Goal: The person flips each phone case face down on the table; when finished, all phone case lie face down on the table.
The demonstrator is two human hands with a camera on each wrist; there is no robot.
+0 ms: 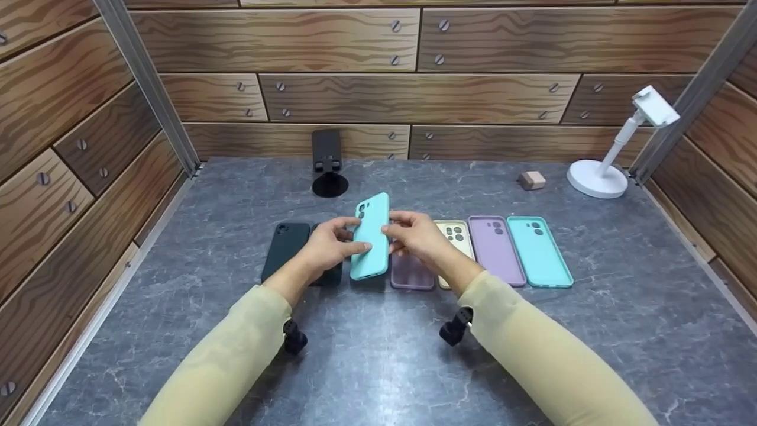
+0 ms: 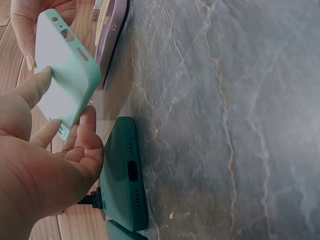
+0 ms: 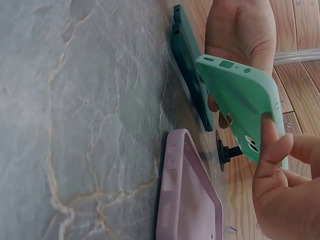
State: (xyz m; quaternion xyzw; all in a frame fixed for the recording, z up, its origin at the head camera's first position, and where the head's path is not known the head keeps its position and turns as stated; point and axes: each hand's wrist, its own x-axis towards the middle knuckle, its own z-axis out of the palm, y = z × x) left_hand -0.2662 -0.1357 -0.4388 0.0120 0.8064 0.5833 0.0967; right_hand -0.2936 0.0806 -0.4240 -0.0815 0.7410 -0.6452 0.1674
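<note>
The right hand (image 1: 417, 236) hides most of the translucent purple case (image 1: 412, 273).

Soft, even overhead light, faint shadows, wide-angle bending at edges; wrist views slightly soft up close.

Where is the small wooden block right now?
In the head view, the small wooden block sits far right on the table, just left of the white stand.

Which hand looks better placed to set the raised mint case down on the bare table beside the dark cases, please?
Probably the left hand: it grips the mint case directly above the dark cases.
</note>
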